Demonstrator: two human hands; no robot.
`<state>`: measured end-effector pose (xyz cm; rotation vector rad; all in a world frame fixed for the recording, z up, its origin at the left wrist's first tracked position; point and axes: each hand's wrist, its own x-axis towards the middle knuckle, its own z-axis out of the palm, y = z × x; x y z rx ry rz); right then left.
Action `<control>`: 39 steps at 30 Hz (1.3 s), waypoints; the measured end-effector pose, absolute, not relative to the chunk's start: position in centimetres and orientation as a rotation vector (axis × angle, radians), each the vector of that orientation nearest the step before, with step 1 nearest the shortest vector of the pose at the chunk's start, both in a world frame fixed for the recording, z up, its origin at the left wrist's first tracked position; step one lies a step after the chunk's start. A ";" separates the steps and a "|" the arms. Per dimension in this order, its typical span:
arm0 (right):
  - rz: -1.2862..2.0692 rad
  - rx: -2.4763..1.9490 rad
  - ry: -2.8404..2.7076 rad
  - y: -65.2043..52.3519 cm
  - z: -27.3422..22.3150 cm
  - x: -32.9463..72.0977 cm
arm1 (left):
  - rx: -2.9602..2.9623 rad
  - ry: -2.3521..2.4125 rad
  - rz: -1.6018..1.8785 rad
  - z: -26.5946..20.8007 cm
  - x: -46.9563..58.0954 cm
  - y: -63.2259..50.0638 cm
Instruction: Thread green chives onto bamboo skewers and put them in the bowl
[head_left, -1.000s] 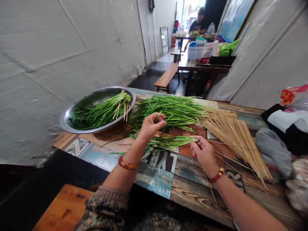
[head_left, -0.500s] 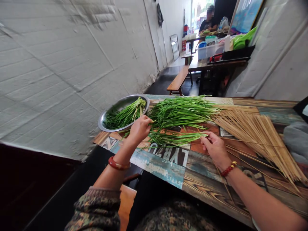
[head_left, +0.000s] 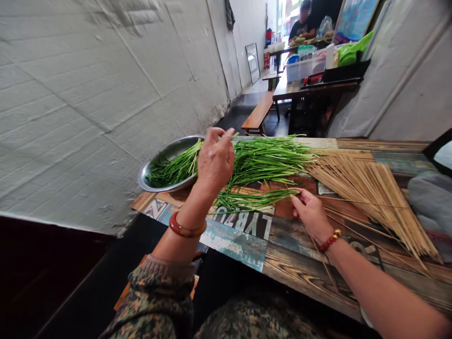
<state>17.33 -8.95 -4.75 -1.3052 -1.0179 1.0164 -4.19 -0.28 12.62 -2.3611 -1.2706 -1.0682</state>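
Note:
My left hand (head_left: 216, 160) is raised over the gap between the metal bowl and the large heap of garlic chives (head_left: 270, 160). Its fingers are pinched, with a pale green chive tip showing at them; most of the grip is hidden behind the hand. With thumb and fingers, my right hand (head_left: 310, 214) grips the stem ends of a small bunch of chives (head_left: 254, 197) lying along the table in front of the heap. A thin skewer (head_left: 326, 266) runs down below this hand. Tied-looking chives (head_left: 176, 165) lie in the oval metal bowl (head_left: 142, 181) at left.
A fan of bamboo skewers (head_left: 381, 197) covers the right of the plank-patterned table (head_left: 300, 270), beside a grey cloth (head_left: 429, 202). A white wall (head_left: 88, 94) borders the left. Behind stand a bench (head_left: 259, 113), another table with a plastic bin (head_left: 305, 70), and a seated person (head_left: 302, 28).
My left hand has risen and moved slightly right, away from the table near the bowl. My right hand keeps its grip on the small chive bunch. The view has shifted slightly.

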 end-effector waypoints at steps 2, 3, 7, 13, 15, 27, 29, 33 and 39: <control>1.013 -1.311 -1.013 -9.0 -4.6 17.3 | -2.578 -1.265 -1.035 11.0 -3.0 -0.3; 1.020 -1.309 -1.007 -9.0 -4.4 17.2 | -2.715 -1.272 -1.034 9.8 -2.4 -0.4; 1.088 -1.286 -0.971 -9.1 -3.5 16.8 | -3.228 -1.640 -1.153 4.2 -0.6 -0.4; 0.986 -1.310 -1.055 -9.1 -3.0 16.4 | -3.581 -2.092 -1.392 0.9 0.8 -0.1; 0.947 -1.323 -1.100 -9.0 -2.8 16.4 | -3.594 -2.182 -1.428 0.8 1.1 0.1; 0.557 -1.264 -1.380 -9.1 -2.3 16.8 | -3.546 -1.927 -1.640 0.2 0.9 0.0; 0.585 -1.273 -1.406 -9.1 -2.3 16.8 | -3.484 -1.782 -1.516 0.1 0.7 -0.1; 0.599 -1.329 -1.408 -9.1 -2.5 16.9 | -3.449 -1.477 -1.351 0.1 0.5 -0.3; 0.658 -1.362 -1.401 -9.4 -2.9 17.1 | -3.440 -1.421 -1.309 0.0 0.4 -0.5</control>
